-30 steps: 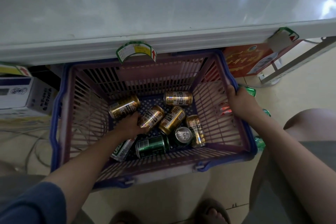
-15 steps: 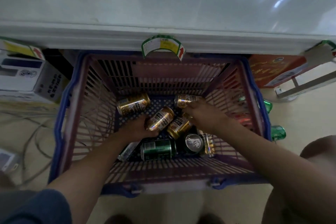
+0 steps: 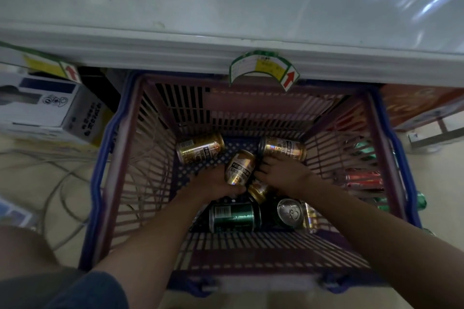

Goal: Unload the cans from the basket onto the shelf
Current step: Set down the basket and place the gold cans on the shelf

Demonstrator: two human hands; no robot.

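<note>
In the basket (image 3: 120, 183), the left hand (image 3: 213, 183) wraps a tilted gold can (image 3: 239, 167); the right hand (image 3: 283, 173) curls over a second gold can (image 3: 258, 190), apparently gripping it, though its fingers hide the contact. Two more gold cans (image 3: 199, 148) lie beyond, a green can (image 3: 234, 217) and an upright can (image 3: 290, 212) nearer. The white shelf (image 3: 226, 7) overhangs the basket's far rim. Blurred cans (image 3: 364, 179) show through the right wall.

Basket (image 3: 118, 158): pink slats, blue rim, on floor below shelf (image 3: 226, 7) | gold cans (image 3: 199, 148): on their sides at far end, one (image 3: 239, 167) tilted up | green can (image 3: 234, 217): lying near side | shelf: white, bare.
</note>
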